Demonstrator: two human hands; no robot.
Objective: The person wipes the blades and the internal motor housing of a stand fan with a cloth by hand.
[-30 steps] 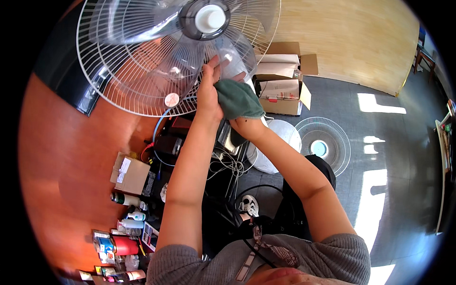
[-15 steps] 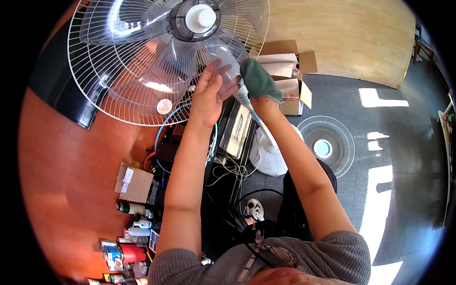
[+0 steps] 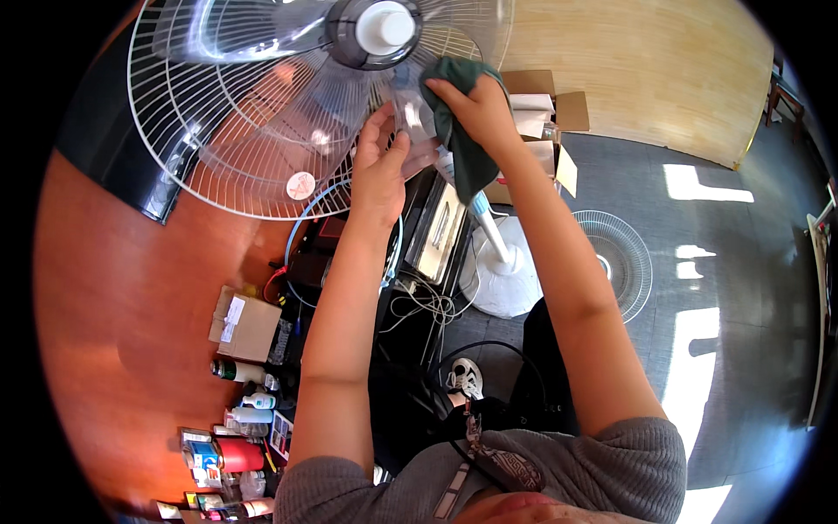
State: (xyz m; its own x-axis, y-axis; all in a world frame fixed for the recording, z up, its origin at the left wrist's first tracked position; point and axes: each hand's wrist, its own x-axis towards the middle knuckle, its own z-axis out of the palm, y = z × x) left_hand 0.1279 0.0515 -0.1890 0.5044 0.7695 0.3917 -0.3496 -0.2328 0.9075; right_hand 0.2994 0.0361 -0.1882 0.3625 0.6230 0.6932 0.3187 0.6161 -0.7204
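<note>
A standing fan tilts over the upper left, its front cover off and the rear wire guard point(image 3: 223, 179) exposed behind clear blades around a white hub cap point(image 3: 384, 28). My left hand point(image 3: 381, 166) pinches the lower edge of one clear fan blade point(image 3: 412, 112), thumb on the near side. My right hand point(image 3: 480, 109) grips a dark green cloth point(image 3: 471, 166) against the right part of that blade; the cloth hangs down past the fan's pole point(image 3: 491, 231). The contact under the cloth is hidden.
The white fan base point(image 3: 502, 293) stands on the grey floor. To its right lies the round front guard point(image 3: 630, 262), partly behind my right forearm. Open cardboard boxes point(image 3: 572, 113) sit beyond. Bottles and a small carton point(image 3: 249, 327) crowd the red-brown table's edge; loose cables point(image 3: 428, 301) hang nearby.
My right hand has moved up along the blade, and the cloth now drapes downward from it instead of covering the fingers. The fan head has shifted slightly up and right.
</note>
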